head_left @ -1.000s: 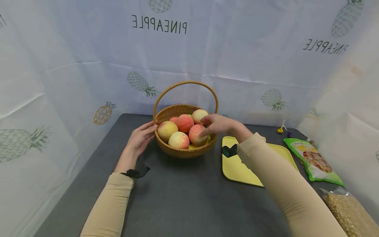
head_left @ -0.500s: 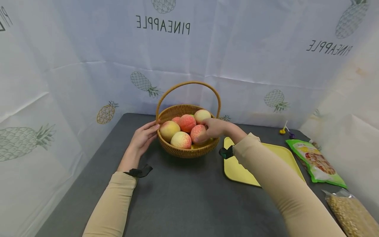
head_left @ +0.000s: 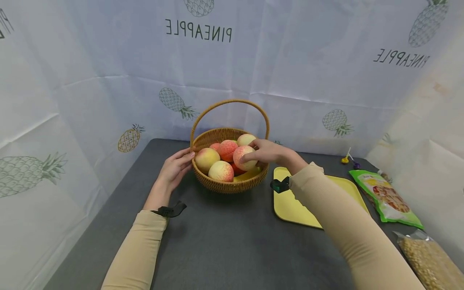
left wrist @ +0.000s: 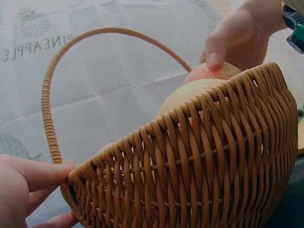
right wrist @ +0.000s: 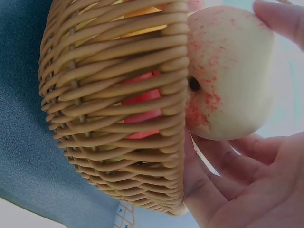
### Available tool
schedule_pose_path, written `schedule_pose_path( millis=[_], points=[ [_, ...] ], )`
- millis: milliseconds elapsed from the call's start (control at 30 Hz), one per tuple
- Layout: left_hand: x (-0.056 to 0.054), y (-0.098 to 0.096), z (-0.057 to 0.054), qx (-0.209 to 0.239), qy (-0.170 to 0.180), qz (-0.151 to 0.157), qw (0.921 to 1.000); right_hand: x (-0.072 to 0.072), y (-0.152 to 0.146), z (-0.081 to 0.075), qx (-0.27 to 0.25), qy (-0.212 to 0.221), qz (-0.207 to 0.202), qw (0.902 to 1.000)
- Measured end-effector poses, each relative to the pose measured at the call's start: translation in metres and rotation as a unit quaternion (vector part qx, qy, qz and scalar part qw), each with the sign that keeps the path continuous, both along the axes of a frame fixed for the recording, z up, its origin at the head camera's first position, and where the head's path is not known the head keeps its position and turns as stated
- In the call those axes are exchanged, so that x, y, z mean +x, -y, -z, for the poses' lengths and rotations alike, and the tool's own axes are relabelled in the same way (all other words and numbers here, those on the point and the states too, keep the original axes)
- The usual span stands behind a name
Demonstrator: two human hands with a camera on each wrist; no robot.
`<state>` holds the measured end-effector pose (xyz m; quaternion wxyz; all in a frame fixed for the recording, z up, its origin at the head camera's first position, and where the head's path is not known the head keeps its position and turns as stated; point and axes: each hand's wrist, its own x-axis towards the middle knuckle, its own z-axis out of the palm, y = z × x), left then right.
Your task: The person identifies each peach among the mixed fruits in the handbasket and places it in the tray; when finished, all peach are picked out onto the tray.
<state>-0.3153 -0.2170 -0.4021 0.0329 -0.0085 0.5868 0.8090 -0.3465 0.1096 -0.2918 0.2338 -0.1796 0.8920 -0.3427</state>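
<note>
My right hand (head_left: 272, 153) grips a pale, red-speckled peach (head_left: 239, 152) above the right side of a wicker basket (head_left: 221, 186). In the right wrist view, thumb and fingers lie around that peach (right wrist: 232, 71), just over the rim. Several other peaches sit in the basket, among them a yellowish one (head_left: 206, 159), a red one (head_left: 228, 150) and a pale one (head_left: 221, 172). Something yellow (head_left: 248, 175) shows beneath them, partly hidden. At the left rim, by the handle's foot, my left hand (head_left: 175, 166) touches the basket with fairly straight fingers (left wrist: 52, 173).
A yellow tray (head_left: 293, 207) lies right of the basket, partly under the right forearm. Beyond it are two lollipops (head_left: 349, 161), a green-edged food packet (head_left: 386, 197) and a clear bag of grains (head_left: 429, 257). Patterned white cloth (head_left: 290, 68) hangs behind the dark table (head_left: 217, 241).
My right hand has reached into the basket, taken hold of the peach and raised it slightly, uncovering red and yellow things below. The left hand stays at the left rim.
</note>
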Motion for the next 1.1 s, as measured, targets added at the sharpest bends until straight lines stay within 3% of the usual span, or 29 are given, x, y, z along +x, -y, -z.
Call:
schedule_pose_path(
  millis=[233,500,700,933,1100],
  points=[
    [-0.001,-0.004,-0.001,0.003,0.003,0.003,1.0,0.0,-0.007,-0.001,-0.037,0.003,-0.001,0.9993],
    [-0.003,-0.006,-0.002,-0.008,-0.001,0.01,0.9999,0.004,-0.019,-0.002,-0.076,-0.017,0.027,0.9966],
    [-0.004,-0.006,-0.005,-0.019,0.002,0.01,0.9998,0.009,-0.029,-0.003,-0.088,-0.044,0.03,0.9947],
    [-0.001,-0.003,-0.005,-0.021,0.004,0.012,0.9997,0.017,-0.045,-0.005,-0.092,-0.064,0.072,0.9911],
    [0.001,0.001,-0.003,-0.015,0.007,0.01,0.9998,0.021,-0.062,-0.005,-0.091,-0.071,0.078,0.9903]
  ],
)
